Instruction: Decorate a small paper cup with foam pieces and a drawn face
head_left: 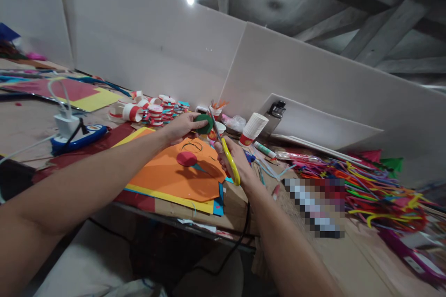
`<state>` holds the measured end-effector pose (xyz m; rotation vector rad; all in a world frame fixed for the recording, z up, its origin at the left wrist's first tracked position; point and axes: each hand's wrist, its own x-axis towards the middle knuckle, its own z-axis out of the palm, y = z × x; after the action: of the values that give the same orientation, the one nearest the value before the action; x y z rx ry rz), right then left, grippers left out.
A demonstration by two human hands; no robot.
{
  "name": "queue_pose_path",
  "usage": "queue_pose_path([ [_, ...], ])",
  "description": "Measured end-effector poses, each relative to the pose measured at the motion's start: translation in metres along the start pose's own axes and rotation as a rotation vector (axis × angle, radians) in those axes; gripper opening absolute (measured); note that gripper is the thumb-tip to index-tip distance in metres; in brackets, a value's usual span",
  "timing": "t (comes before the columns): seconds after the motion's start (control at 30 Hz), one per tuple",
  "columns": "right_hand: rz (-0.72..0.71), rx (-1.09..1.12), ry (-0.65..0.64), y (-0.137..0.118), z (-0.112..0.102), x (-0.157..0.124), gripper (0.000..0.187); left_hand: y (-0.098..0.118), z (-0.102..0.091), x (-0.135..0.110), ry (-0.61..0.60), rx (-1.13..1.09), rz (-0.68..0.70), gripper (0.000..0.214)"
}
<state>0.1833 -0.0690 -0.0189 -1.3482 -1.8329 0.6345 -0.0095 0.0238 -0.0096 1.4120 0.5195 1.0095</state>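
My left hand (pixel 183 126) pinches a small dark green paper piece (pixel 204 123) above the table. My right hand (pixel 234 160) is wrapped round yellow-handled scissors (pixel 223 146), whose blades point up and meet the green piece at its right edge. Below both hands lies an orange sheet (pixel 174 176) carrying a red round cut-out (pixel 186 158) and a pencilled curve. Yellow and blue sheets stick out from under the orange one.
Stacked paper cups (pixel 253 127), a glue stick (pixel 265 150) and several red-and-white cup crafts (pixel 153 110) stand behind. A heap of coloured pipe cleaners (pixel 376 185) fills the right. A white charger on a blue power strip (pixel 75 132) sits left. White boards wall the back.
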Motion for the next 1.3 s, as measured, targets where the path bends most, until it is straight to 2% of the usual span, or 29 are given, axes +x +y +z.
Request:
queue_pose_path([
  [0.3,-0.026,-0.029,-0.021,0.0020,0.0018,-0.0002,0.035,0.0020,0.0081,-0.0047,0.008,0.041,-0.013,0.036],
  [0.63,0.033,-0.010,-0.015,-0.0035,0.0002,-0.0014,0.033,0.0067,0.0048,-0.0030,0.005,0.047,-0.041,0.033],
  [0.93,0.039,0.048,-0.009,-0.0006,0.0024,-0.0028,0.032,0.0017,0.0010,-0.0004,0.011,-0.006,0.004,0.035],
  [1.13,0.058,0.084,-0.025,-0.0056,0.0026,-0.0053,0.031,0.0055,0.0028,-0.0026,0.103,-0.067,-0.021,0.032],
  [1.3,0.060,0.078,-0.025,-0.0063,0.0028,-0.0061,0.032,0.0090,0.0060,-0.0052,0.045,-0.123,-0.056,0.031],
])
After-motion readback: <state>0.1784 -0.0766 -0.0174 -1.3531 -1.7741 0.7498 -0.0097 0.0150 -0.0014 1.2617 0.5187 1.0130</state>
